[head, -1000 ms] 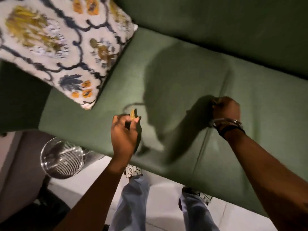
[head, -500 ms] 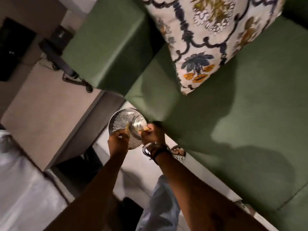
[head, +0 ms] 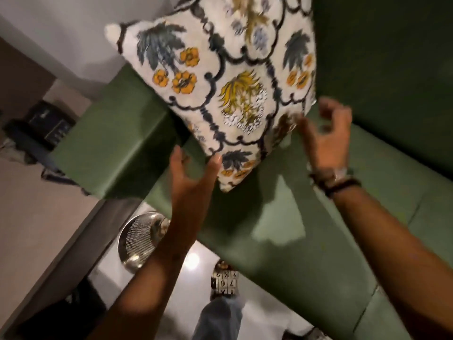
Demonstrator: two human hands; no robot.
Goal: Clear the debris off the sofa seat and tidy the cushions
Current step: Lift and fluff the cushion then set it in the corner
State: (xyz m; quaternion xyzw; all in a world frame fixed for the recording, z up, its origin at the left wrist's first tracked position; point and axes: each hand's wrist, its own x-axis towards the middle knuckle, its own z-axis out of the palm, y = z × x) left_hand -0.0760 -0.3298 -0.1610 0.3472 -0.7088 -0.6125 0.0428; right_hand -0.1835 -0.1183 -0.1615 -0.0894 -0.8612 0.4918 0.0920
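Metal mesh bin (head: pixel 139 241) sits on the pale floor (head: pixel 196 263) just below the sofa's front edge, left of my leg; my left forearm crosses its right rim. Inside I see wire mesh wall & a shiny patch, contents too blurred to tell.

Patterned cushion (head: pixel 225 94), white w/ dark scroll lines, orange & yellow flowers, stands tilted on one corner at the left end of the green sofa seat (head: pixel 282 217), leaning back toward the armrest (head: pixel 110 143) & backrest (head: pixel 380 57). Its lowest corner touches the seat.

My left hand (head: pixel 191 177) is open, fingers spread, thumb tip touching the cushion's lower edge near the bottom corner; palm not closed on it. My right hand (head: pixel 323 136) is open too, fingers loosely curled & apart, just beside the cushion's right edge; blurred, so can't tell if it touches. Bracelets (head: pixel 335 180) on that wrist.

Seat fabric near me looks bare, only my arm shadows on it; a seam (head: pixel 367 305) runs across at right. My patterned shoe (head: pixel 224 282) & jeans leg (head: pixel 218 317) stand on the floor against the sofa front. Left of the armrest: dark boxes (head: pixel 49 123) on a beige surface, blurred.
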